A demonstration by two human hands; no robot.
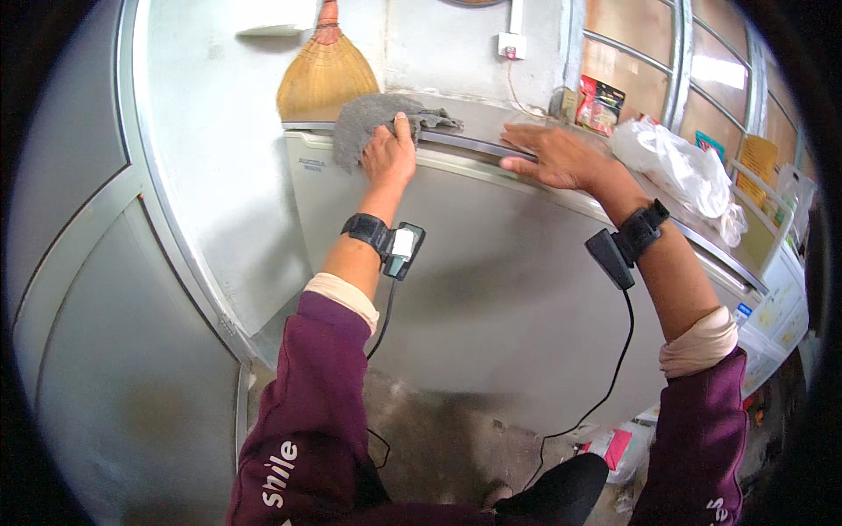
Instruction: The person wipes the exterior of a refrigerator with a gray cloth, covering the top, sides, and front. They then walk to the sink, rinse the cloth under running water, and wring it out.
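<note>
A grey cloth (368, 125) drapes over the front left edge of the lid of a white chest freezer (500, 296). My left hand (393, 151) grips this cloth at the lid's metal-trimmed edge, thumb pointing up. Farther right, my right hand (556, 156) is over the same edge with its fingers apart, holding nothing; whether the fingertips touch the lid cannot be made out. Both wrists wear black straps with small cabled devices.
Behind the cloth, a straw broom (329, 72) leans at the wall. A white plastic bag (677, 167) and a red-and-black packet (600, 105) sit on the lid's right part. A wall socket (512, 46) holds a plugged cord. A metal-framed door (131, 329) stands left.
</note>
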